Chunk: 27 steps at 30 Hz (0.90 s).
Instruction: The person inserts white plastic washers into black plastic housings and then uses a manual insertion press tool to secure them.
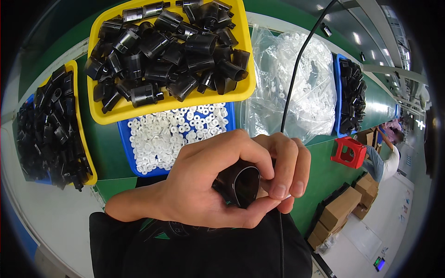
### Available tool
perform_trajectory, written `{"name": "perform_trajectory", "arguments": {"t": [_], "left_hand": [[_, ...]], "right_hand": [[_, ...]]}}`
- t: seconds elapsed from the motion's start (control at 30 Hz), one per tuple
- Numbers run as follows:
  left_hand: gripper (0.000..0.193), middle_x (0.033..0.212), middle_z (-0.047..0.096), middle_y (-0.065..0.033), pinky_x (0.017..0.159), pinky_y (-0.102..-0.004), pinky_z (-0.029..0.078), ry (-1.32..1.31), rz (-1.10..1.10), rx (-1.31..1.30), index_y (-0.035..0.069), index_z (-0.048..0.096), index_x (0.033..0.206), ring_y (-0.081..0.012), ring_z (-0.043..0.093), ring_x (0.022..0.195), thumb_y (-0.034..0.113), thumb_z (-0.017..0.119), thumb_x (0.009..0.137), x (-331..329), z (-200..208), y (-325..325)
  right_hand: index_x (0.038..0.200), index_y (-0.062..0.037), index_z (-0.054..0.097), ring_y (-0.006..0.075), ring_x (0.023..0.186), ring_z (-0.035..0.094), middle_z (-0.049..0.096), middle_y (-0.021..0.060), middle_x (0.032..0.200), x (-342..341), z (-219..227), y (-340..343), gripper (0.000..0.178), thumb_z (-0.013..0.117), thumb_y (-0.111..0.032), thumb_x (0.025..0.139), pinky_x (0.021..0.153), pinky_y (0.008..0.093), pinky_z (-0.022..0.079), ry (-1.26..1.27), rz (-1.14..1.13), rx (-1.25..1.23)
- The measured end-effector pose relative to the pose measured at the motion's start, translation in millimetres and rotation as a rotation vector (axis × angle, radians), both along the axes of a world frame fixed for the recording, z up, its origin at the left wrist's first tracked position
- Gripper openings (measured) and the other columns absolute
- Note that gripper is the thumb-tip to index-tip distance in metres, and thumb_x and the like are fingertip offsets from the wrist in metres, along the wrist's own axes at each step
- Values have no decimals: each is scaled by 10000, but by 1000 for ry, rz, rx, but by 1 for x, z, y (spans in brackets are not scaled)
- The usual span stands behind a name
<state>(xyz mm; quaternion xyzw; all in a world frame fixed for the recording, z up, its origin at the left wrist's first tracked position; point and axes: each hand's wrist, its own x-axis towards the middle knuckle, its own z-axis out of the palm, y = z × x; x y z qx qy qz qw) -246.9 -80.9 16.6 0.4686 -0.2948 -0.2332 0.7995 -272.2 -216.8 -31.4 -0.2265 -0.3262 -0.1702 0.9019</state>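
Nearest, the left hand (199, 185) curls closely round a glossy black tube (246, 185) by the near edge of the green bench (104, 148), and fingertips (279, 190) pinch a white sliver (287, 197); whether the right hand shares that pinch I cannot tell. Green print (162, 235) marks the black shirt (199, 255) below. Beyond, flat white rings (153, 143) strew a blue tray (126, 144) under the near edge of a yellow tray (171, 107), beside a crinkled clear plastic bag (264, 102).

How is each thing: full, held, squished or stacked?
Left hand: curled
Black part: held, hollow end showing
White piece: pinched
Big yellow tray: heaped with black pieces
Front blue tray: strewn with white rings
Left yellow tray: heaped
Right blue tray: heaped
Plastic bag: crumpled, white rings inside
Cardboard boxes: stacked
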Motion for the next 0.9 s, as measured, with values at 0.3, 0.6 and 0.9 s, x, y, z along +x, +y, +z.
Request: {"name": "perform_trajectory", "arguments": {"t": [0.3,0.6,0.9], "left_hand": [[426,795,575,-74,567,-215,388,-48,6,-27,-13,503,999,-77,510,640,70,793,699,2,7,-5],[373,780,574,-60,563,-218,378,-97,26,-50,1,519,969,-69,503,629,-7,775,698,4,13,-7],[365,782,573,-46,567,-218,385,-76,54,-135,11,527,947,-68,512,632,-48,773,685,0,17,-13]], "right_hand": [[975,-57,611,176,608,613,662,136,955,-4,5,3,266,796,-68,784,550,270,523,4,-9,-8],[986,-73,595,162,579,579,653,127,964,-3,5,12,258,777,-59,803,549,258,500,9,-27,60],[957,-79,633,145,558,560,659,118,946,-8,10,8,225,789,-70,794,503,260,472,23,-20,50]]}}
